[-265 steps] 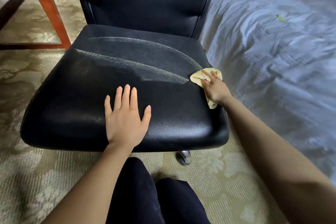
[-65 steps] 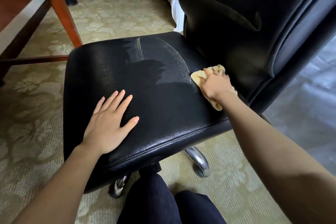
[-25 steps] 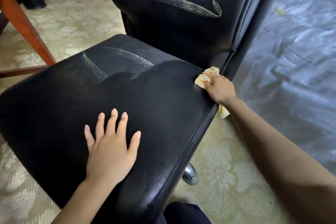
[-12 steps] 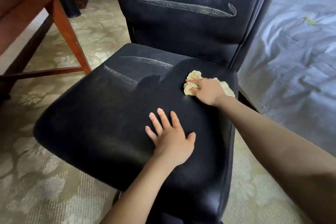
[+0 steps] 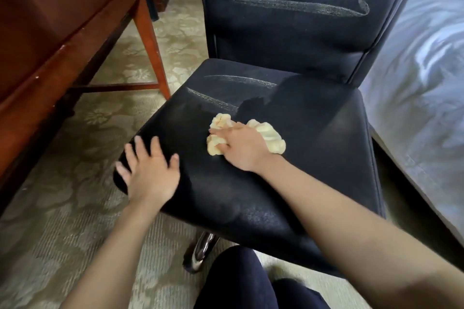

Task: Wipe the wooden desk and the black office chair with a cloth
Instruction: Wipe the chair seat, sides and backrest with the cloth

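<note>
Pressing a crumpled yellow cloth (image 5: 268,135) under the right hand (image 5: 241,148) fingers on the black chair seat (image 5: 313,138), left hand (image 5: 150,173) fingers spread flat over the seat's front-left corner, wooden desk (image 5: 50,32) beyond those fingertips

floor: beige floral-patterned carpet (image 5: 75,133) | right side: bed (image 5: 424,78) under pale, rumpled sheet | upper left: dark cylindrical bin (image 5: 151,6), upright on carpet, partly hidden

The left forearm (image 5: 110,253) and right forearm (image 5: 339,211) are bare right down to the frame's edge. The left hand (image 5: 150,173) is blurred at the fingertips, while the right hand (image 5: 241,148) is sharper. Dark navy trousers (image 5: 233,281) cover both knees.
</note>
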Tool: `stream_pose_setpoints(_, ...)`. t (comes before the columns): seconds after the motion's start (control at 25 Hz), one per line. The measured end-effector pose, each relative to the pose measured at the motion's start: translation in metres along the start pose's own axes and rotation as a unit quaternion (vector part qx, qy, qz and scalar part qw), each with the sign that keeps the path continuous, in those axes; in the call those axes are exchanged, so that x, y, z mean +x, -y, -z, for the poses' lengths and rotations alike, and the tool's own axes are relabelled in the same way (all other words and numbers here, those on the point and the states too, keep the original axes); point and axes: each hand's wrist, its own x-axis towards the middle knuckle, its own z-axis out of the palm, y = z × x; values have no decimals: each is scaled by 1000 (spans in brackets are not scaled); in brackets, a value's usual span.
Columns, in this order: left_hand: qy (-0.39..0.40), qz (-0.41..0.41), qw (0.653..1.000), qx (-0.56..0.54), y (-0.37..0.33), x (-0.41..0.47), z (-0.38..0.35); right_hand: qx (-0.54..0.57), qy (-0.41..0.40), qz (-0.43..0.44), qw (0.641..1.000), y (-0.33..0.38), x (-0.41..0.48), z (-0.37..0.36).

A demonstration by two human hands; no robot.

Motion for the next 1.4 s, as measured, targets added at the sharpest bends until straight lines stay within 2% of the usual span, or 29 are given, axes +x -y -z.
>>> stream_pose_setpoints(0.16, 36, 89, 994, -50, 33, 4, -2, -16, -38, 41, 998, 57, -17, -23)
stream_pose_setpoints(0.28, 6, 97, 986, -136, 38, -1, -9, -22, -39, 79, 996, 76, -50, -36)
stream_pose_setpoints(0.4, -32, 82, 985, -146, 42, -12, -17, -45, -42, 93, 994, 71, -97, -44)
stream_pose_setpoints(0.56, -35, 86, 991, -100, 37, -29, -23, -55, -117, 19, 991, 45, -149, -41)
stream_pose_setpoints(0.76, -27, 85, 996, -24, 17, -70, -30, -42, -232, -106, 966, 2, -175, -27)
stream_pose_setpoints(0.96, -25, 42, 999, 14, 10, -121, -35, -16, -265, -180, 947, -30, -174, -14)
stream_pose_setpoints(1.12, 18, -17, 998, 49, 1, -161, -34, 17, -299, -211, 930, -48, -165, -8)
stream_pose_setpoints(1.4, 106, -139, 985, 6, -26, -223, -32, 54, -277, -179, 942, -36, -156, -8)
